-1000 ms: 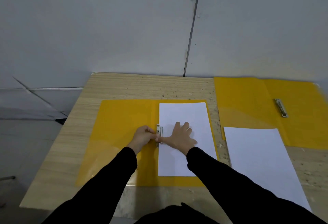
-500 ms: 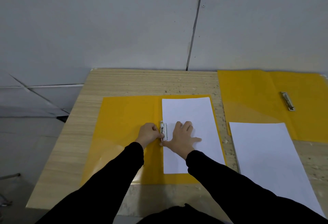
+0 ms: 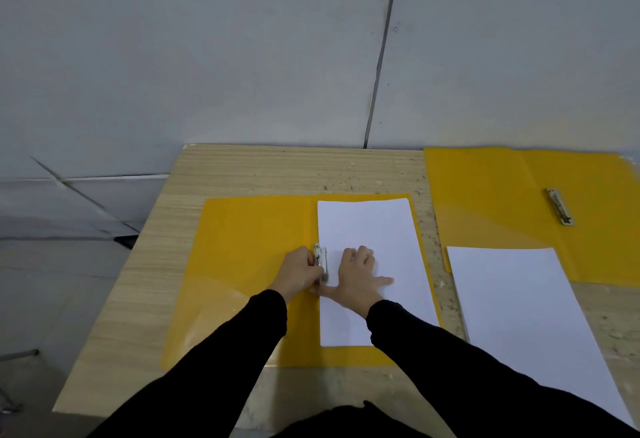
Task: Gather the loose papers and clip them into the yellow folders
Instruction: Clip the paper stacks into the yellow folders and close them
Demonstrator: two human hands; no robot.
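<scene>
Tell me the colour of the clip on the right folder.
Silver-grey metal clip, clearest in the head view.

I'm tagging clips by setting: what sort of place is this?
Likely a plain workroom: a scuffed wooden table against a bare grey panel wall, with yellow folders and white paper on it.

Left hand [image 3: 299,273] curled, right hand [image 3: 356,278] flat.
</scene>
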